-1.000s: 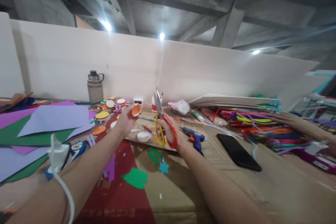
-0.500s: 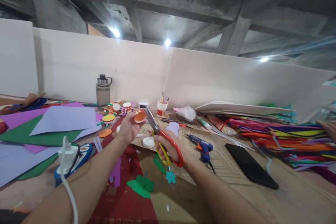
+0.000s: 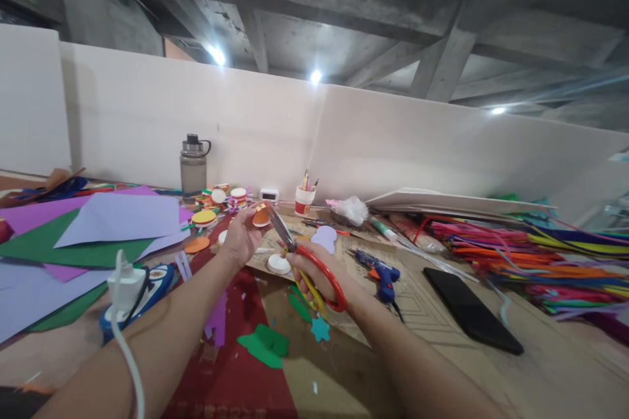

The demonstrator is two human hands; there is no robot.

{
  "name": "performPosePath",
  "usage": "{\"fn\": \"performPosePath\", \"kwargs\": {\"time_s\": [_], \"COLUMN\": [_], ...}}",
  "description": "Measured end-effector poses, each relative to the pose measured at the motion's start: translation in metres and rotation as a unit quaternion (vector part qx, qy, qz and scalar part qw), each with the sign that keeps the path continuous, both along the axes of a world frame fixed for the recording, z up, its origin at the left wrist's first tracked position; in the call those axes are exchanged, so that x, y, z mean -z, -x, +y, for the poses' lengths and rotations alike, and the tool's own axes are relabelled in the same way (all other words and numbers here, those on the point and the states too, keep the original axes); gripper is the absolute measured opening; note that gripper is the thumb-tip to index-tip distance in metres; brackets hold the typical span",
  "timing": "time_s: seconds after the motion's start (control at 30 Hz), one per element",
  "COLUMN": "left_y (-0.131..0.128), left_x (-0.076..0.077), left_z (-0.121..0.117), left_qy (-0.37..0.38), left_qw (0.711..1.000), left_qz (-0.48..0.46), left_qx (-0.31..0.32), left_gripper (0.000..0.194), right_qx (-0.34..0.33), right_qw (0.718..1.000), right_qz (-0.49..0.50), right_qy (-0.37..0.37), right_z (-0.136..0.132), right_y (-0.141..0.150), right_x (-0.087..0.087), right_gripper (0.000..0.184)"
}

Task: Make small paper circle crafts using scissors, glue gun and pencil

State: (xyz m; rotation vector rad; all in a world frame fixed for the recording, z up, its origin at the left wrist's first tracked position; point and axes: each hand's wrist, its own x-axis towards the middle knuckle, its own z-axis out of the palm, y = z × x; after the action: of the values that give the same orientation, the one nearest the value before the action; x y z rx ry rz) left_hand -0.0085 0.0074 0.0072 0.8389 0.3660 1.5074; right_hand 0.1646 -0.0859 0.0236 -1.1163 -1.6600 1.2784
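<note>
My left hand [image 3: 240, 239] holds up a small round piece with an orange face and a pale rim [image 3: 262, 216], pinched at its edge. A pair of scissors with one red and one yellow handle [image 3: 324, 272] is in my right hand [image 3: 314, 268], fingers through the loops. Its blades reach up to the orange piece and overlap its right edge; I cannot tell whether they cut into it. Below the hands lie a white disc [image 3: 279, 265], green foam scraps [image 3: 265, 346] and a blue flower shape [image 3: 320, 328].
A hot glue gun [image 3: 386, 278] and a black phone [image 3: 472, 311] lie to the right, with bundled pipe cleaners [image 3: 515, 255] beyond. Coloured sheets [image 3: 120, 222], a power strip [image 3: 157, 288] and its cable are on the left. A bottle [image 3: 193, 170] and a pen cup [image 3: 304, 200] stand behind.
The scissor blades have come closer together and now lie against the orange piece. The view has shifted slightly; both hands stay in nearly the same place.
</note>
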Motion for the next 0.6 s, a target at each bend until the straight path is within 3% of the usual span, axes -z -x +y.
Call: {"fn": "performPosePath", "kwargs": {"time_s": [0.37, 0.6], "left_y": [-0.0006, -0.0007], "left_x": [0.0004, 0.0019], "left_z": [0.0015, 0.0023], "left_qy": [-0.02, -0.034], "left_qw": [0.999, 0.998], "left_qz": [0.039, 0.049], "left_qx": [0.0, -0.016], "left_gripper": [0.031, 0.022], "right_qx": [0.002, 0.008], "right_qw": [0.999, 0.998], "right_qz": [-0.009, -0.05], "right_qy": [-0.036, -0.041], "right_z": [0.0034, 0.0042], "right_y": [0.0, -0.0007], "right_x": [0.0038, 0.0016], "right_gripper": [0.026, 0.029]}}
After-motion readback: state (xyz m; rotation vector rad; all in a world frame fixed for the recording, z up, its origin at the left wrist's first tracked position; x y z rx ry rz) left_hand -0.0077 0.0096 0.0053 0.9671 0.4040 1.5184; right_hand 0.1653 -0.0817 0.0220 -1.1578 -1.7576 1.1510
